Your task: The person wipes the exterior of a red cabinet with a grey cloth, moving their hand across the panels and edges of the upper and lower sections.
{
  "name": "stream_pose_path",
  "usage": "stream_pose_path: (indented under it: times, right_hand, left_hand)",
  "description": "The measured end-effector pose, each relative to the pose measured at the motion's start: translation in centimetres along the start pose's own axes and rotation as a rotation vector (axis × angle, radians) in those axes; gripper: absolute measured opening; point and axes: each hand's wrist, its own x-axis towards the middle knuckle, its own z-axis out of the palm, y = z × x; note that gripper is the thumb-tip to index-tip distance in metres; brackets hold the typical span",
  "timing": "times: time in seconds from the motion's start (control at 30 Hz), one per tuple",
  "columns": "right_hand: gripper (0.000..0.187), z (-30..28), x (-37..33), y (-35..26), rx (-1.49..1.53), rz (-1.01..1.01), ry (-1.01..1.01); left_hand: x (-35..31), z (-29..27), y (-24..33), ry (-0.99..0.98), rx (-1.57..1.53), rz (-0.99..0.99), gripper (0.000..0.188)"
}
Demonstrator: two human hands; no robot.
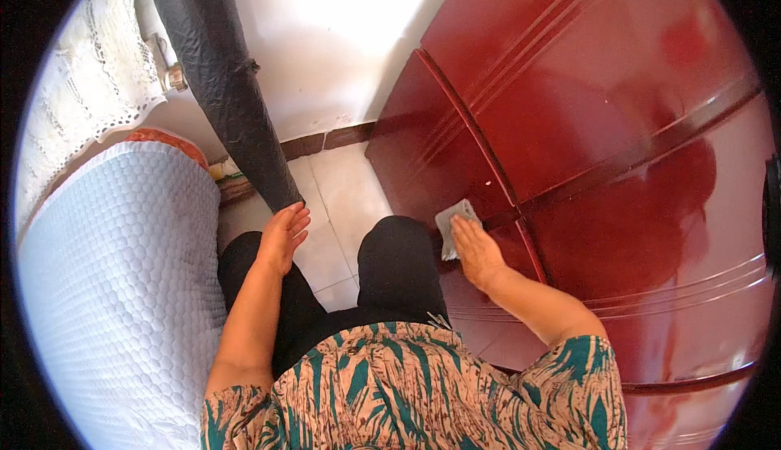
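My right hand (478, 253) presses a folded grey cloth (445, 224) against the glossy dark red cabinet (586, 133). Its fingers lie stretched over the cloth, close to the long curved handle strip (472, 128) on the cabinet's front. Beside my left knee, my left hand (282, 240) is raised with nothing in it, its fingers extended. The lower end of a long black wrapped roll (232, 92) shows just behind those fingertips; whether they touch it I cannot tell.
A bed with a pale blue quilted cover (122, 279) runs along my left side. White lace (89, 59) hangs above it. Ahead are a white wall (325, 43) with a dark baseboard (346, 137) and a tiled floor (350, 190). My knees are close to the cabinet.
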Motion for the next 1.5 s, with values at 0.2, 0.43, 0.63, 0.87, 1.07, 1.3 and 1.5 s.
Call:
stream_pose_path:
  times: [0.2, 0.43, 0.63, 0.87, 1.07, 1.3, 1.5]
  right_hand:
    - [0.056, 0.6, 5.7, 1.0, 0.058, 0.028, 0.035]
    - [0.055, 0.0, 12.2, 0.5, 0.085, 0.054, 0.039]
    - [0.061, 3.8, 12.0, -6.2, 0.021, -0.193, -0.167]
    - [0.06, 5.8, 15.4, -6.9, 0.011, -0.202, -0.147]
    - [0.047, 8.3, 19.9, -7.2, 0.265, -0.012, 0.093]
    - [0.048, 2.0, 26.2, -4.2, 0.365, -0.052, -0.137]
    - [0.053, 2.9, 30.3, -3.6, 0.122, -0.289, -0.294]
  left_hand:
    - [0.1, -0.5, -0.1, 0.012, 0.025, 0.0, 0.045]
    - [-1.2, -0.3, 0.7, 0.029, 0.117, -0.002, 0.046]
    - [-2.0, 0.7, 1.1, 0.02, 0.17, -0.034, 0.046]
    - [-1.3, 0.2, 0.9, 0.008, 0.174, -0.018, 0.043]
    - [-1.1, 2.6, 2.7, 0.029, 0.231, 0.124, 0.041]
    - [4.4, 4.0, 7.8, -0.143, 0.588, 0.343, 0.033]
    - [9.4, 2.7, 7.8, -0.34, 1.068, 0.215, 0.035]
